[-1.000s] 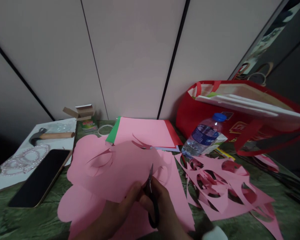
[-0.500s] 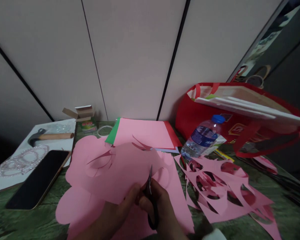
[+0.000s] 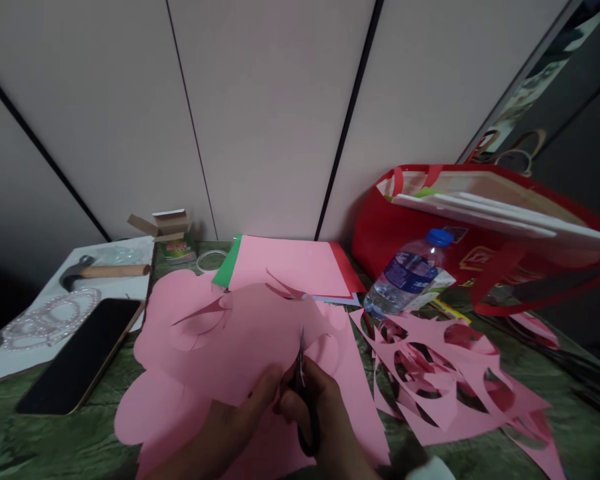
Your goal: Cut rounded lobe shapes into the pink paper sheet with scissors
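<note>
While we seemingly cut, right hand (image 3: 325, 403): gripping black-handled metal scissors (image 3: 309, 427)
Left hand (image 3: 247, 410): over scalloped pink paper (image 3: 255, 327) (grip unclear)
Next snip: likely needs steady paper

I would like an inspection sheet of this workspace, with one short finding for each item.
Surface: green table, streaked pattern.
Job's things: scissors, blades pointing away; pink paper.
Clutter: pink scraps, bottle, phone, hammer.
Hands: right hand holds the scissors; left hand beside it, grip partly hidden.
Cables: dark strands at far right, too blurred to identify.
Surroundings: pale panels behind; red bag at right.
</note>
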Demonstrator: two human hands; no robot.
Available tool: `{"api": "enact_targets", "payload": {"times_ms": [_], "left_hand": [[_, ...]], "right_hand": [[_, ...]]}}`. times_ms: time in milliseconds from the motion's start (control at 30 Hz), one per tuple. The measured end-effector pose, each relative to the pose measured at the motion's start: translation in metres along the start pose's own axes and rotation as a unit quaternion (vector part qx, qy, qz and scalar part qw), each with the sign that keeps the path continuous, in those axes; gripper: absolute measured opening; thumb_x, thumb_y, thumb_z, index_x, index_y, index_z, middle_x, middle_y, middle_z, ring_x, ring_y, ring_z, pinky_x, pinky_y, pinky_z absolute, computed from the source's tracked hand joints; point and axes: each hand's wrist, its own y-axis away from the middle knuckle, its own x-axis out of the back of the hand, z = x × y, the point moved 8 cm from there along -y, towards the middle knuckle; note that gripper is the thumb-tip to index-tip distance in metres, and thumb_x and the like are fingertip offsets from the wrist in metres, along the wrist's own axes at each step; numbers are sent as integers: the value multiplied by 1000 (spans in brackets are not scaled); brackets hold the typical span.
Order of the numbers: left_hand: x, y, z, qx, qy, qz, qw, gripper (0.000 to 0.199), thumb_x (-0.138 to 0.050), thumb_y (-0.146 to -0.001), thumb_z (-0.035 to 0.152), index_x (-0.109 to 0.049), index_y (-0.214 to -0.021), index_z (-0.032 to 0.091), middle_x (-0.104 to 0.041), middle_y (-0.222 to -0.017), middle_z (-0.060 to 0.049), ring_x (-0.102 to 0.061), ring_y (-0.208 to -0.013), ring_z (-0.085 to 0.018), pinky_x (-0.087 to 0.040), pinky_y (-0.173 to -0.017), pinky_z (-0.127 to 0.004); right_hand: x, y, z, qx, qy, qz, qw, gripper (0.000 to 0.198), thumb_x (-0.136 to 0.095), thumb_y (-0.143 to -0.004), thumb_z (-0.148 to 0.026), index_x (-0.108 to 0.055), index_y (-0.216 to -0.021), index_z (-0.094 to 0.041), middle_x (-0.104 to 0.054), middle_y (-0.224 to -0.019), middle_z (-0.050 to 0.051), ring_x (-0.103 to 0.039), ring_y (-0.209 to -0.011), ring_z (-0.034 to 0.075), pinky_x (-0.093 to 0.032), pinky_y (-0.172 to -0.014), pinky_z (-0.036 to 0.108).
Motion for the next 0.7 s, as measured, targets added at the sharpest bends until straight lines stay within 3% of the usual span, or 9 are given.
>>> {"api": "enact_targets", "payload": {"times_ms": [233, 433, 600, 700], "left_hand": [[-2, 2, 2, 6, 2, -6, 1000, 32, -47, -70, 41, -52, -44, 23, -56, -43, 3, -57, -52, -17, -46, -60, -26], [2, 4, 6, 23, 29, 24, 999, 27, -50, -67, 38, -51, -45, 23, -54, -40, 5, -55, -48, -16, -45, -55, -25], [3, 6, -1, 57, 19, 29, 998, 34, -53, -64, 48, -51, -41, 23, -55, -41, 2, -56, -50, -18, -45, -57, -27], [-3, 5, -24, 128, -10, -18, 992, 47, -49, -63, 60, -49, -36, 22, -52, -39, 1, -53, -47, -17, -43, -54, -27]], "right_hand": [[-1, 0, 0, -23, 7, 15, 1000, 17, -66, -55, -17, -50, -61, -16, -52, -47, -5, -43, -41, 7, -30, -38, 15], [0, 1, 4, -59, 10, 39, 997, 15, -60, -54, -13, -47, -59, -16, -49, -41, -7, -42, -35, 6, -28, -34, 14], [-8, 5, -3, -32, 15, -1, 999, 28, -69, -56, -32, -46, -60, -17, -47, -42, -7, -40, -35, 6, -30, -35, 16], [-16, 10, -1, -43, 32, -38, 998, 34, -69, -60, -42, -49, -66, -16, -48, -47, -5, -43, -42, 8, -33, -40, 18]]}}
